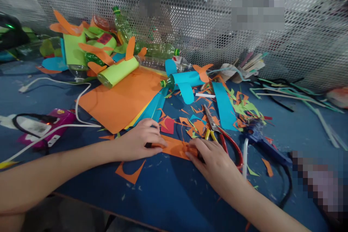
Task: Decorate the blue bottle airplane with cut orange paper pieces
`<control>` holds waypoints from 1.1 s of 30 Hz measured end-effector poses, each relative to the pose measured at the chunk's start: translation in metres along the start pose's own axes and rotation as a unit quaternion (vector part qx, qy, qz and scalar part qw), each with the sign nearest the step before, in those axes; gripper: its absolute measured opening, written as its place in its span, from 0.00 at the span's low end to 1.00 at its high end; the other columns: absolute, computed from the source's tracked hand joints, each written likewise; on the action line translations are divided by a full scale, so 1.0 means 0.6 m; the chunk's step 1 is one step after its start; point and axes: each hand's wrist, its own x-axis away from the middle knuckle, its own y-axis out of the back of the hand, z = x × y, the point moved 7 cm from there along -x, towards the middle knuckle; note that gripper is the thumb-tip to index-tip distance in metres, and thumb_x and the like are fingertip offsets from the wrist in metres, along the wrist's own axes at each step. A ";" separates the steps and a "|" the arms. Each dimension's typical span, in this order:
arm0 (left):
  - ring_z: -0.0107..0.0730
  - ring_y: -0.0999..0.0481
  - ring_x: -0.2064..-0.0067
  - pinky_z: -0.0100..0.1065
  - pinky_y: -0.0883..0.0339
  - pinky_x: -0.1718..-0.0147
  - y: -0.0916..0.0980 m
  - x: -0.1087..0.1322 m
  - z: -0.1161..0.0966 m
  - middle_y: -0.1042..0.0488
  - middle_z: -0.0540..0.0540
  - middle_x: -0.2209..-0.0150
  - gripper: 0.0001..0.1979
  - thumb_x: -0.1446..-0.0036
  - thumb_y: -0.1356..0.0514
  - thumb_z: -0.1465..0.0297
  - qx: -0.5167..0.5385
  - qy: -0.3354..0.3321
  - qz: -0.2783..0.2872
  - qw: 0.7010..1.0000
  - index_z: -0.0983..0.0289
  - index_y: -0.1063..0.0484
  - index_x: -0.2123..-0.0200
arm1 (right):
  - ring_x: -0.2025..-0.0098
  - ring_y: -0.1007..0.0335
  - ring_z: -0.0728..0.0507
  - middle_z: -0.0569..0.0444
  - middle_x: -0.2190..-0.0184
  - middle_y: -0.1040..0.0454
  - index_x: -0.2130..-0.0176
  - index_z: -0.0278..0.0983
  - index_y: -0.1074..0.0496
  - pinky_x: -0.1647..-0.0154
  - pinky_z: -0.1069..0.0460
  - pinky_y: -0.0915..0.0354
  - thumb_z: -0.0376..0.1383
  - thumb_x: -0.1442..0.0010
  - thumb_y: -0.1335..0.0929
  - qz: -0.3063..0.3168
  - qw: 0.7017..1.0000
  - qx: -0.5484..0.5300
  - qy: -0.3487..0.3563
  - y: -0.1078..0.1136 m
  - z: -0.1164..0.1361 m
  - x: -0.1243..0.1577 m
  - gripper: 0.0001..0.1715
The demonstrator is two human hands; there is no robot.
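Note:
My left hand [140, 138] lies on the blue table [168, 192], its fingers curled over the left end of a small orange paper piece [174, 146]; something dark shows under the fingers. My right hand [214, 163] presses the right end of the same orange piece with bent fingers. Red-handled scissors [223, 136] lie just right of my right hand. An orange offcut [130, 172] rests below my left wrist.
Large orange sheets [122, 98] and a blue strip [224, 105] lie behind. Bottle planes wrapped in green [118, 70] and blue paper [187, 79] stand at the back beside plastic bottles [154, 49]. A pink device with cables [46, 127] sits left. A glue gun [261, 139] lies right among scraps.

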 end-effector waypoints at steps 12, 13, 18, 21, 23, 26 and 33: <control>0.41 0.41 0.47 0.46 0.44 0.47 0.005 0.004 -0.033 0.32 0.58 0.54 0.09 0.41 0.44 0.71 -0.115 -0.073 0.005 0.991 0.60 0.26 0.60 | 0.69 0.34 0.43 0.53 0.72 0.32 0.67 0.37 0.33 0.67 0.47 0.37 0.34 0.36 0.41 0.008 0.999 0.027 0.027 0.000 0.005 -0.001 0.10; 0.41 0.41 0.47 0.46 0.45 0.46 0.002 0.005 -0.039 0.31 0.57 0.55 0.09 0.40 0.45 0.72 -0.123 -0.091 0.017 0.988 0.60 0.26 0.59 | 0.68 0.34 0.43 0.53 0.72 0.31 0.67 0.37 0.32 0.66 0.47 0.36 0.35 0.36 0.41 0.007 0.999 0.024 0.026 0.001 0.006 -0.001 0.11; 0.40 0.39 0.49 0.45 0.46 0.46 -0.009 0.008 -0.049 0.26 0.54 0.60 0.11 0.39 0.47 0.74 -0.164 -0.134 0.037 0.977 0.61 0.28 0.56 | 0.55 0.34 0.39 0.46 0.58 0.31 0.52 0.41 0.30 0.55 0.41 0.36 0.36 0.37 0.38 -0.029 0.999 0.029 0.035 0.015 0.011 -0.002 0.14; 0.40 0.39 0.49 0.45 0.46 0.46 -0.009 0.008 -0.049 0.25 0.54 0.59 0.11 0.39 0.47 0.74 -0.167 -0.142 0.035 0.975 0.62 0.28 0.57 | 0.49 0.37 0.38 0.47 0.52 0.30 0.48 0.41 0.32 0.50 0.39 0.37 0.37 0.37 0.39 -0.031 0.997 0.048 0.057 0.012 0.017 -0.003 0.18; 0.41 0.39 0.49 0.45 0.45 0.46 -0.008 0.007 -0.049 0.25 0.54 0.58 0.10 0.39 0.47 0.73 -0.168 -0.144 0.034 0.975 0.62 0.27 0.57 | 0.48 0.37 0.38 0.47 0.52 0.29 0.48 0.39 0.32 0.49 0.40 0.37 0.36 0.36 0.40 -0.034 0.995 0.062 0.064 0.007 0.015 -0.004 0.18; 0.41 0.39 0.49 0.43 0.43 0.47 -0.007 0.007 -0.049 0.25 0.54 0.58 0.10 0.39 0.47 0.73 -0.167 -0.144 0.034 0.975 0.63 0.27 0.57 | 0.46 0.38 0.36 0.44 0.48 0.31 0.45 0.34 0.35 0.49 0.39 0.37 0.36 0.35 0.42 -0.061 0.993 0.096 0.042 0.008 0.001 -0.007 0.21; 0.39 0.35 0.51 0.38 0.38 0.51 -0.005 0.009 -0.053 0.25 0.56 0.60 0.11 0.39 0.47 0.74 -0.166 -0.160 0.015 0.973 0.64 0.27 0.56 | 0.38 0.51 0.32 0.40 0.38 0.46 0.39 0.33 0.44 0.44 0.36 0.44 0.36 0.38 0.37 -0.153 0.982 0.112 0.006 0.049 -0.005 -0.005 0.29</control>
